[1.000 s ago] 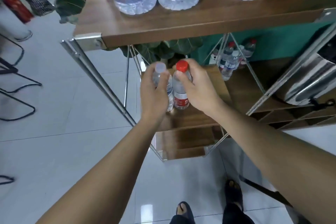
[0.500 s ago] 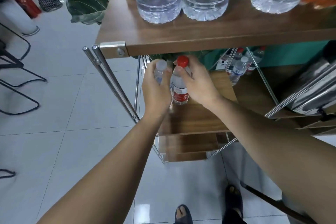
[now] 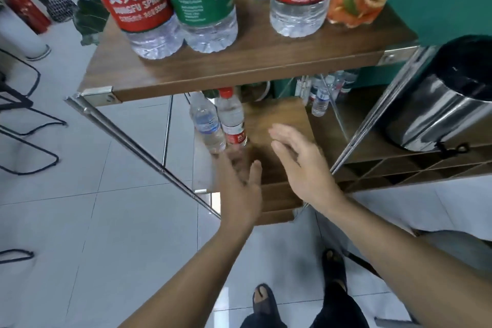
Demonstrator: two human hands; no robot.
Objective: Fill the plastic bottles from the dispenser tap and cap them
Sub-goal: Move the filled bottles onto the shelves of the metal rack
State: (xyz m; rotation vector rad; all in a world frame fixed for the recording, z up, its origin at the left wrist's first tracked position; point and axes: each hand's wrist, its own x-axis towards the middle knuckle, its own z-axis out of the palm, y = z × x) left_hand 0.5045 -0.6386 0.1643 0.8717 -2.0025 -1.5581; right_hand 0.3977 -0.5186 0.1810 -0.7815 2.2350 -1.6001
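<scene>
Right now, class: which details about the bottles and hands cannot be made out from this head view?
- Left hand: fingertips smeared by motion blur.
- Clear-capped bottle: cap hidden behind the upper shelf edge.
- Top-shelf bottles: caps cut off by the frame's top edge.
- Far small bottles: too small, blurred.

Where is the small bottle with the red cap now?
The red-capped bottle stands on the lower wooden shelf, under the top shelf edge, touching the white-capped bottle on its left; both hands are off it.
</scene>
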